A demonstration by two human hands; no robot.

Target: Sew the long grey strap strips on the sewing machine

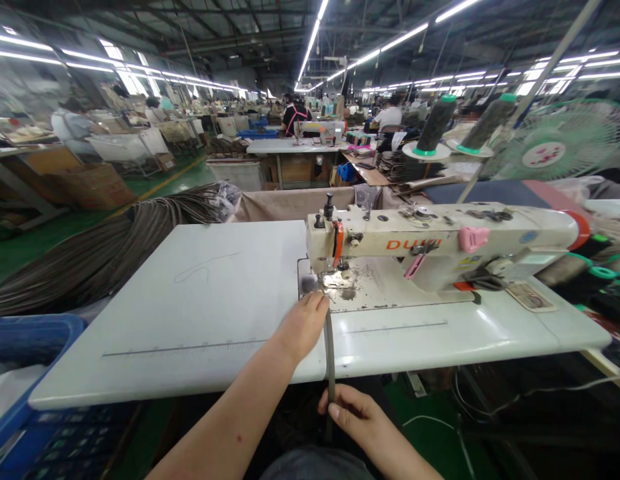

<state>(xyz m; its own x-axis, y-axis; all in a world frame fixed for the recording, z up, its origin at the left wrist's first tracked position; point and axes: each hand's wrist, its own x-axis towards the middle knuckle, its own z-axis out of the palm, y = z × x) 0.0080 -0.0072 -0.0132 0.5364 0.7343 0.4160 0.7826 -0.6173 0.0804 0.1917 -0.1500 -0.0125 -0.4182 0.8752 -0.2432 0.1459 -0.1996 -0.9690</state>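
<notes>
A cream sewing machine (440,247) stands on a white table (200,313). A narrow dark grey strap (330,350) runs from the presser foot toward me and over the table's front edge. My left hand (303,327) rests on the table just before the needle area, fingers closed on the strap's upper end. My right hand (353,413) is below the table edge, pinching the strap's lower part. The strap is stretched straight between both hands.
A big heap of dark straps (105,253) lies left of the table, above a blue crate (25,373). Thread cones (435,127) and a green fan (560,143) stand at the right rear. Other workers sit at distant tables.
</notes>
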